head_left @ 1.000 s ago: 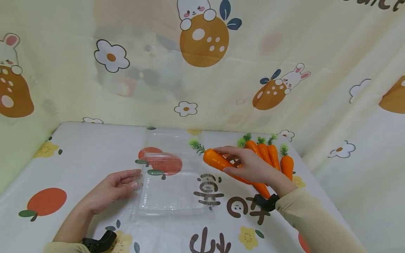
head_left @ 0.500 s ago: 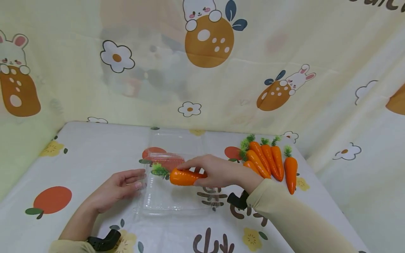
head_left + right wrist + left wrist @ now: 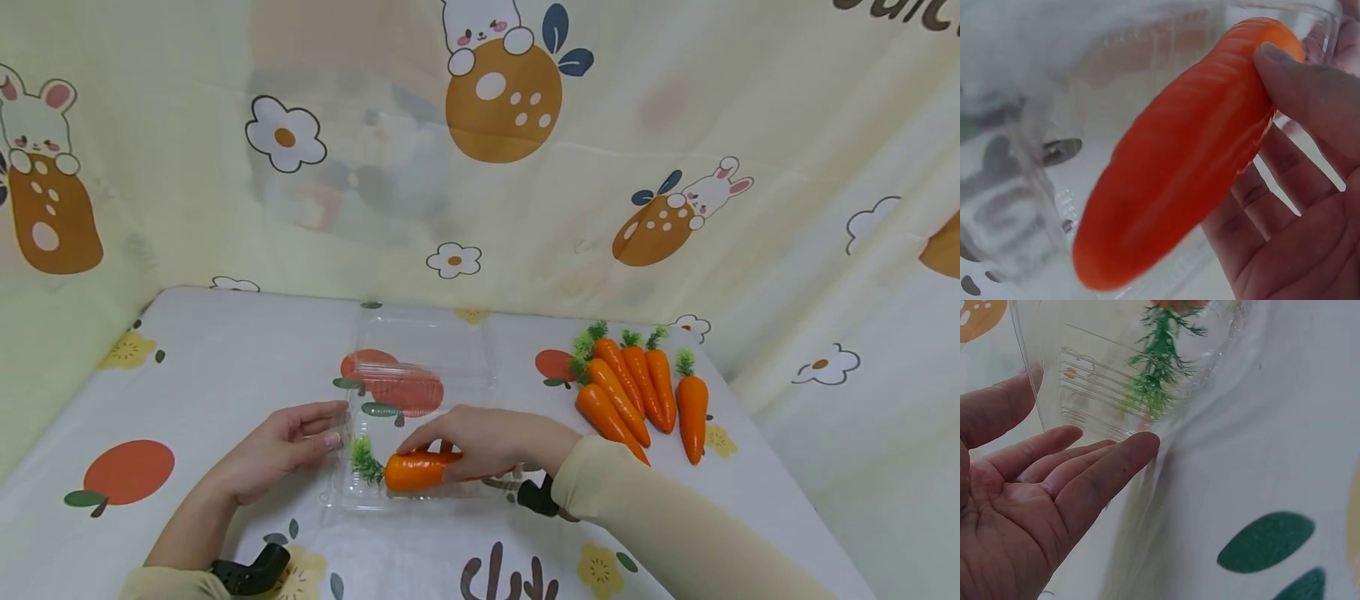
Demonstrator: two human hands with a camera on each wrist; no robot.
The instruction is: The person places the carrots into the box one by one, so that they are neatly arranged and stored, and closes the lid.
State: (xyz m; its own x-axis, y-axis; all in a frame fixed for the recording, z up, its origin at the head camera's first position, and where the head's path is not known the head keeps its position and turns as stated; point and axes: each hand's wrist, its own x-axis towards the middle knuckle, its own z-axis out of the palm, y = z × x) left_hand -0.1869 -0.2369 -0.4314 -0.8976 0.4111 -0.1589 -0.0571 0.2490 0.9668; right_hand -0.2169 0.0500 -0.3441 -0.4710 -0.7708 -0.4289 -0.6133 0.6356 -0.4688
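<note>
Spreading away from the near side, a white fruit-print tablecloth (image 3: 405, 550) met a cream curtain (image 3: 562, 217). The left hand (image 3: 285, 450), thumb and fingers apart, touched the left side of a clear box (image 3: 375, 429). The right hand (image 3: 487, 437) clamped a carrot (image 3: 411, 472) inside the box's near part. Farther right lay six more carrots (image 3: 647, 392).

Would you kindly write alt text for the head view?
A right hand holds a glossy orange carrot with green leaves over a clear rectangular plastic box, a left hand at its left edge; six similar carrots lie to the right.
</note>
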